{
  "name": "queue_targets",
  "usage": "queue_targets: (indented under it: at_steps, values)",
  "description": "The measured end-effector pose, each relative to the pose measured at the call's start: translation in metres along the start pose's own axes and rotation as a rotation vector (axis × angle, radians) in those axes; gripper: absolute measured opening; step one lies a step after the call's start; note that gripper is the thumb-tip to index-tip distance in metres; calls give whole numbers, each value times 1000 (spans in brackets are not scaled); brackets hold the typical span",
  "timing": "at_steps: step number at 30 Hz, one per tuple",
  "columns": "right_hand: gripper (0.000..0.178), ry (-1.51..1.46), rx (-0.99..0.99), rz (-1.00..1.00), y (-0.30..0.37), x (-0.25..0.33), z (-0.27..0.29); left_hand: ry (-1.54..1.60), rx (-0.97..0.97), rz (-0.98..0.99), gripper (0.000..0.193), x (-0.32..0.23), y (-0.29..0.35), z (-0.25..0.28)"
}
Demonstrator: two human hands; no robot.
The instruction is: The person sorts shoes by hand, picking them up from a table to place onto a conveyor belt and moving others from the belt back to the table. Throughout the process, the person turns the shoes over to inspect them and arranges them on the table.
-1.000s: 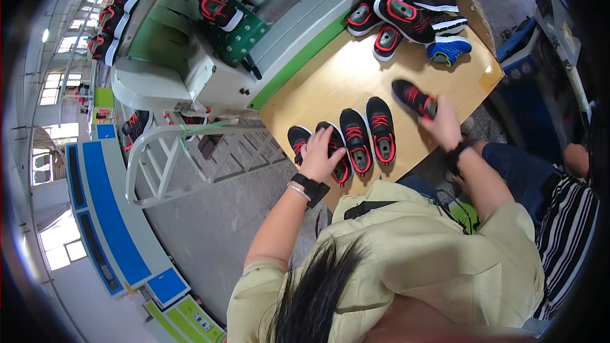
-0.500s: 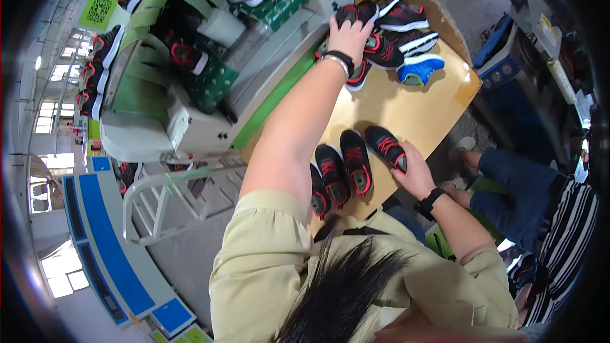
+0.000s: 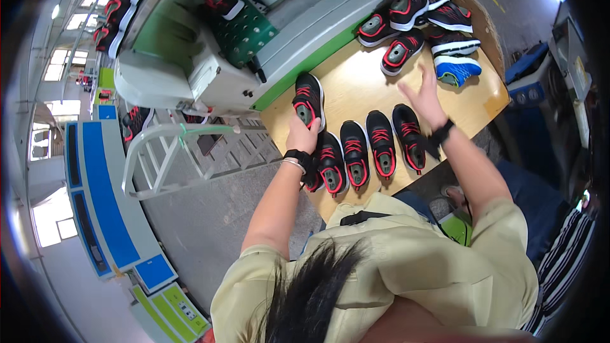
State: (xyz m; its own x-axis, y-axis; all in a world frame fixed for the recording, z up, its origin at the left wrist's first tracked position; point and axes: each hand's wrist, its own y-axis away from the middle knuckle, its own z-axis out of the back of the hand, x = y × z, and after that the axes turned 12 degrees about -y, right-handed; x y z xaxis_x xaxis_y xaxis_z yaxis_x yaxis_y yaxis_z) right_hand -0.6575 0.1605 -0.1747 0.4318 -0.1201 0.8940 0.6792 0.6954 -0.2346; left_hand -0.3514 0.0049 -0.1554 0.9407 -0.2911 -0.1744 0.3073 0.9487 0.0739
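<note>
Held shoe (image 3: 309, 94): with the left hand, which was at the pile half a second ago, now over the counter's left part; black, red-laced, toe pointing away; whether it rests on the counter cannot be told.
Left hand (image 3: 301, 134): closed around the held shoe's heel end.
Right hand (image 3: 424, 96): off the shoe it held, fingers spread, grasping nothing, between row and pile.
Row (image 3: 354, 152): four black-and-red shoes side by side near the person, toes away, plus part of another behind the left wrist.
Pile (image 3: 408, 11): black-and-red shoes heaped at the counter's far right, with a blue shoe (image 3: 457, 68) at its near side.
Counter (image 3: 352, 82): pale wood, beneath row and pile.
Machine (image 3: 155, 82): white, just beyond the counter's left side.
Rack (image 3: 159, 130): metal, left of the counter.
Co-worker: striped garment (image 3: 567, 251) at far right.
</note>
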Motion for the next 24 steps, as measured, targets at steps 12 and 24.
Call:
queue_targets:
  at_steps: [12, 24]
  values:
    - [98, -619, 348, -594, -24, 76, -25, 769, 318, -223, 94, -105, -15, 43]
    - [83, -142, 279, -363, 135, 24, 45, 1036, -222, -175, 97, -78, -152, 182]
